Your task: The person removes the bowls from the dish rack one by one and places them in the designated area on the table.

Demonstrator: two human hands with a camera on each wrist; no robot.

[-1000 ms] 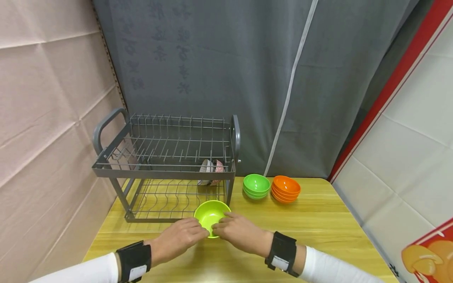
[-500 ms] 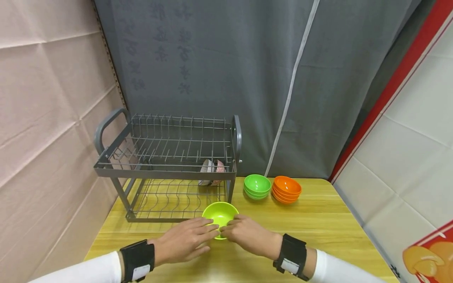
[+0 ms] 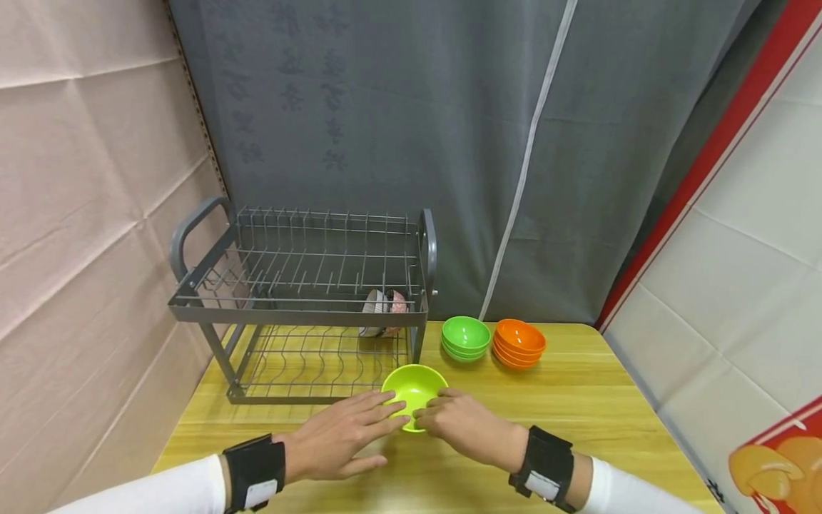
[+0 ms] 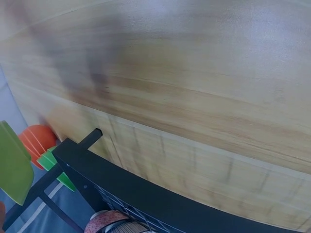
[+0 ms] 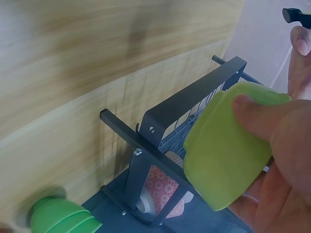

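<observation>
A lime green bowl (image 3: 414,393) sits low in the centre of the head view, on a wooden table (image 3: 578,407) just in front of a grey dish rack (image 3: 302,303). The right hand (image 3: 469,426) grips its near right rim, fingers curled round the wall. The left hand (image 3: 334,442) lies lower left, fingers straight, tips touching the bowl's left side.

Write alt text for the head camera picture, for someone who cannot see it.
Two hands, the left hand and the right hand, hold a lime-green plastic bowl tilted on a yellow wooden table, just in front of a grey two-tier wire dish rack. Beside the rack sit a stack of green bowls and a stack of orange bowls.
</observation>
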